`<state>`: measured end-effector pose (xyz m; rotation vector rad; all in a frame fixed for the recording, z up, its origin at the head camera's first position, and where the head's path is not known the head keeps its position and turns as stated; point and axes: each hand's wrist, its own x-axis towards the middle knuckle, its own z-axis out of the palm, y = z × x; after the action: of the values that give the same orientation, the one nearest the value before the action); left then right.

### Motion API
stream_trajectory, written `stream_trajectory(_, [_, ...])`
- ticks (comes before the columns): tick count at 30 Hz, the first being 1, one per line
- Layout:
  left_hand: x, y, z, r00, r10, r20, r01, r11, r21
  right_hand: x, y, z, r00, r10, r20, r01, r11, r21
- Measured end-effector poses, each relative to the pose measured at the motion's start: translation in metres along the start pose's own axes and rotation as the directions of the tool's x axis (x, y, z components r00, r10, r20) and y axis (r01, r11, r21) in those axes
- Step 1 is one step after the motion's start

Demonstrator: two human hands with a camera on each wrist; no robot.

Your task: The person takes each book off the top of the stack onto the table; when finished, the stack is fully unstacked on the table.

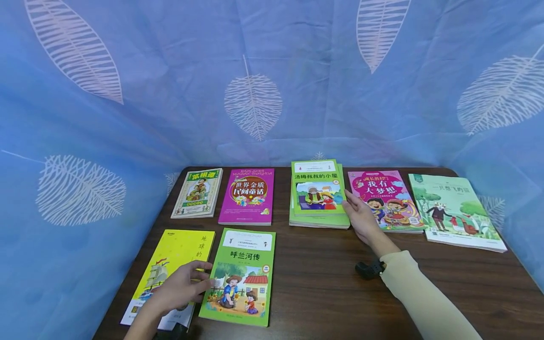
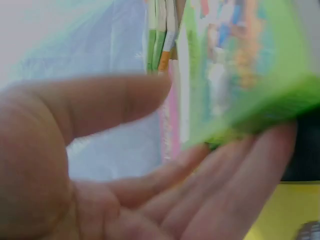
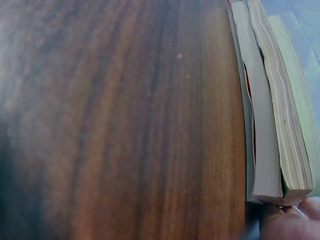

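Note:
My left hand is at the left edge of a green picture-cover book. In the left wrist view its thumb stands apart from loosely extended fingers, whose tips are by the green book's edge. Under this hand lies a yellow book with a ship on it. At the back, my right hand pinches the right edge of the upper green book, which rests on another green book. The right wrist view shows fingertips at the corner of the stacked books.
A small green-and-cream book and a purple book lie at the back left. Right of the stack are a pink book and a pale green book. Blue leaf-patterned cloth surrounds the dark wooden table.

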<state>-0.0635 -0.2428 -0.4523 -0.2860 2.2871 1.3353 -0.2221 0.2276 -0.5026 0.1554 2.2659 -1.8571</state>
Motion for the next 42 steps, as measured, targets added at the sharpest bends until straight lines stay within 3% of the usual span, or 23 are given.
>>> stream_trajectory(2, [-0.003, 0.008, 0.000, 0.998, -0.001, -0.064, 0.003, 1.000, 0.031, 0.001, -0.001, -0.001, 1.000, -0.002, 0.000, 0.002, 1.000, 0.001])
stream_trajectory(5, [-0.003, 0.020, 0.001, 0.993, 0.035, -0.112, -0.032, 0.999, 0.026, 0.000, -0.002, -0.001, 1.000, -0.002, 0.000, 0.002, 1.000, -0.004])
stream_trajectory(9, [0.003, 0.034, 0.002, 0.986, 0.147, -0.074, -0.147, 0.989, 0.018, -0.002, -0.002, -0.002, 1.000, -0.006, 0.003, 0.006, 1.000, -0.005])
stream_trajectory(16, [0.025, 0.063, 0.016, 0.956, 0.293, -0.005, -0.292, 0.955, 0.054, -0.004, -0.002, 0.001, 1.000, -0.004, 0.004, 0.004, 1.000, -0.003])
stream_trajectory(25, [0.073, 0.099, 0.043, 0.920, 0.390, 0.041, -0.391, 0.920, 0.028, -0.004, -0.006, 0.001, 1.000, -0.001, -0.001, 0.001, 1.000, -0.029])
stream_trajectory(30, [0.112, 0.115, 0.054, 0.879, 0.474, 0.049, -0.476, 0.878, 0.054, -0.003, -0.010, 0.000, 1.000, 0.003, -0.014, -0.003, 1.000, -0.024])
stream_trajectory(33, [0.133, 0.123, 0.062, 0.856, 0.514, 0.051, -0.516, 0.857, 0.015, -0.003, -0.011, -0.001, 1.000, 0.002, -0.026, -0.002, 1.000, -0.018])
stream_trajectory(36, [0.149, 0.129, 0.072, 0.857, 0.513, 0.056, -0.510, 0.858, -0.054, -0.003, -0.010, -0.001, 1.000, 0.005, -0.029, -0.006, 1.000, -0.009])
stream_trajectory(42, [0.171, 0.138, 0.091, 0.895, 0.440, 0.069, -0.425, 0.889, -0.169, -0.002, -0.003, 0.001, 1.000, 0.014, -0.016, -0.014, 1.000, -0.002])
